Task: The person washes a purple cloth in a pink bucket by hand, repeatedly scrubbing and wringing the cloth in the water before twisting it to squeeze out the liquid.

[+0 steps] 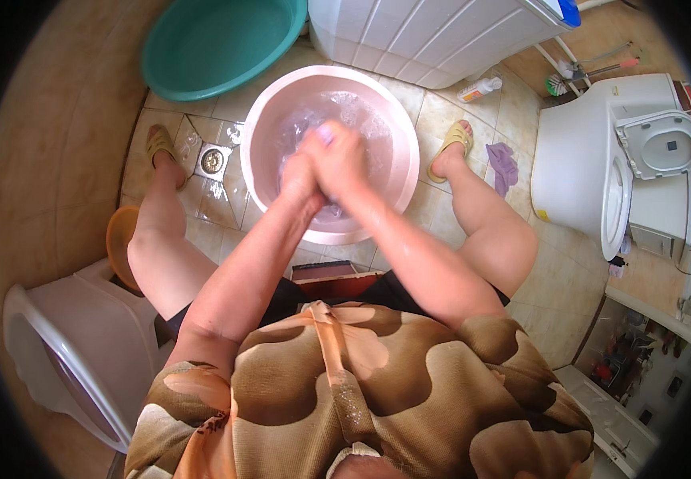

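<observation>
A pink plastic basin (408,149) with soapy water stands on the tiled floor between my feet. Over its middle, my left hand (300,176) and my right hand (339,155) are pressed together, fingers bent and slightly blurred. Wet, dark, thin cloth (297,129) shows in the water beside and below them. Whether some of that cloth is between my palms cannot be made out, since the hands hide each other's inner sides.
A green basin (201,90) stands beyond at the left, beside a white ribbed appliance (417,42). A floor drain (212,160) lies left of the pink basin. Rightward are a bottle (479,90), a purple cloth (503,167) and a toilet (567,155). An orange basin (119,245) is near my left leg.
</observation>
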{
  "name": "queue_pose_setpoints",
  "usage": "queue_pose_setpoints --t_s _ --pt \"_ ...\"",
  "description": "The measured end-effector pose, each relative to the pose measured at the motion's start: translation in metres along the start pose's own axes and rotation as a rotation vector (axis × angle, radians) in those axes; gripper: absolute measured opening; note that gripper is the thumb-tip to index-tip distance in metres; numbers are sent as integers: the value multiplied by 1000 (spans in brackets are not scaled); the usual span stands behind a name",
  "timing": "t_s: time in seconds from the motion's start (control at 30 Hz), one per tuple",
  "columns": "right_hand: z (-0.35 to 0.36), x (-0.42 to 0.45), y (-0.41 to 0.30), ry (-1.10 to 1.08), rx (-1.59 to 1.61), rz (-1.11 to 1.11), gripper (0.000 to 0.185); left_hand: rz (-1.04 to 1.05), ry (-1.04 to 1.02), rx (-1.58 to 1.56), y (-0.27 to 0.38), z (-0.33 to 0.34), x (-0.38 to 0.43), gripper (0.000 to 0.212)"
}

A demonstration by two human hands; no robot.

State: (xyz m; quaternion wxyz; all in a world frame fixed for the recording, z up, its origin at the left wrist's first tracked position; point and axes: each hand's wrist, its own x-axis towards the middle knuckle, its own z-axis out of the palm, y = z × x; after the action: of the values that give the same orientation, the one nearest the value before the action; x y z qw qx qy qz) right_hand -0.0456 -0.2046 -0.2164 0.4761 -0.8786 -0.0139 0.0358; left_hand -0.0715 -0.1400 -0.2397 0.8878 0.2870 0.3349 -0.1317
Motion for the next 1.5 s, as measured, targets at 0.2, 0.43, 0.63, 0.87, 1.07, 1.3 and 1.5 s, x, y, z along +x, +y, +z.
queue_pose_setpoints --t_s 0.2,0.43,0.63,0.87,1.07,1.3,1.5 --pt "8 -33 -38 16 177 -320 18 48 -266 -204 -8 -64 38 35" --pt "-6 4 -7 19 82 -43 18 73 65 -55 7 16 -18 33" --pt "-29 26 8 55 -89 23 18 97 179 235 5 42 -36 34" --pt "-22 13 -21 -94 -95 84 18 29 -23 112 13 4 -14 39" --pt "-81 58 21 -331 567 303 25 252 -46 169 67 -12 -24 29" --pt "-121 43 2 -625 613 298 37 495 -143 457 87 -40 -11 14" --pt "-119 42 8 -472 761 288 33 518 -318 736 83 -30 -26 28"
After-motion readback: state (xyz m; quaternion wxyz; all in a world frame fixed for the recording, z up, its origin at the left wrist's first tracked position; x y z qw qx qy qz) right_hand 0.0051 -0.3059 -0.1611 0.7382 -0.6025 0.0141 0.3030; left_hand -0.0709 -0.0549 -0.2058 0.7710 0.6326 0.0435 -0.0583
